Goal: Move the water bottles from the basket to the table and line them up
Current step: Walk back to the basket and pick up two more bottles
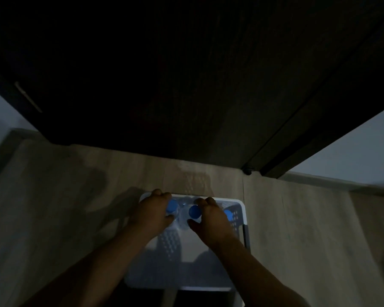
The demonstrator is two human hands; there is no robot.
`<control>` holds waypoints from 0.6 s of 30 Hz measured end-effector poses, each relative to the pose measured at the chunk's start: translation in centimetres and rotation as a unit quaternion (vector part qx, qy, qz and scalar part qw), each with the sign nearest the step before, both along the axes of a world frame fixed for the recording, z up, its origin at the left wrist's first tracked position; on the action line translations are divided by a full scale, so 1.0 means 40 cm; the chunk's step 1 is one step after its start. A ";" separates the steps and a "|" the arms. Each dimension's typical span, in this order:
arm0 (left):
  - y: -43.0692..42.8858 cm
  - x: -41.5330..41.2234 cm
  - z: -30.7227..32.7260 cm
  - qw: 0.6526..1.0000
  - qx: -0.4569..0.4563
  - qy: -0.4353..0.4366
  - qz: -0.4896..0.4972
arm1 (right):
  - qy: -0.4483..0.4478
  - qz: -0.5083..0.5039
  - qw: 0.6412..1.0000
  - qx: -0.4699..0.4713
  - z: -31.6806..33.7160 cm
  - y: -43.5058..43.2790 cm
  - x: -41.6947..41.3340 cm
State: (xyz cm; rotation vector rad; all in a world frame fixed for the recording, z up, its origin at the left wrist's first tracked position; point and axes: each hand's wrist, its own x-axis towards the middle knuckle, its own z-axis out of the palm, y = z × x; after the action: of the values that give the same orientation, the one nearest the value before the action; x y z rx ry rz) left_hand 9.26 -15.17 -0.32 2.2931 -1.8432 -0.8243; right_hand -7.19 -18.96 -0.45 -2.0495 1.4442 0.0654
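Left hand (152, 212) curled round left bottle (172, 206), right hand (211, 218) round middle bottle (194, 212), at white basket's (242, 207) far wall, third bottle (228, 214) beside right wall, dark table (186, 96) edge beyond.

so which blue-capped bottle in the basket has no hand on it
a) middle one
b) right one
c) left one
b: the left hand grips the left bottle and the right hand grips the middle bottle, while the right bottle sits untouched by the basket wall.
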 end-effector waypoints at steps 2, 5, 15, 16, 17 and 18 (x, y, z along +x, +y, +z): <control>-0.001 0.000 -0.008 1.000 -0.007 -0.001 0.001 | -0.005 0.002 1.000 -0.007 -0.014 0.000 0.001; -0.003 -0.007 -0.008 1.000 -0.001 -0.008 -0.004 | -0.005 0.010 1.000 -0.017 -0.020 0.007 -0.004; -0.011 -0.026 0.013 1.000 -0.017 -0.001 0.008 | -0.043 -0.018 0.998 -0.034 -0.017 0.013 -0.010; -0.005 -0.028 0.017 1.000 -0.022 0.005 0.014 | -0.044 -0.025 0.998 -0.030 -0.015 0.017 -0.014; 0.001 -0.030 0.020 0.999 -0.028 0.008 0.018 | -0.047 -0.034 0.998 -0.026 -0.014 0.021 -0.019; 0.007 -0.031 0.023 0.999 -0.032 0.010 0.021 | -0.053 -0.045 0.997 -0.023 -0.013 0.024 -0.025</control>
State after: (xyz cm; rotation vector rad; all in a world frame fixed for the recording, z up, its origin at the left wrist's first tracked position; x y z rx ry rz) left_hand 8.03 -14.88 0.61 2.2676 -1.7808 -0.7687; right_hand -8.18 -18.00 -0.98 -1.9904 1.4811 -0.1127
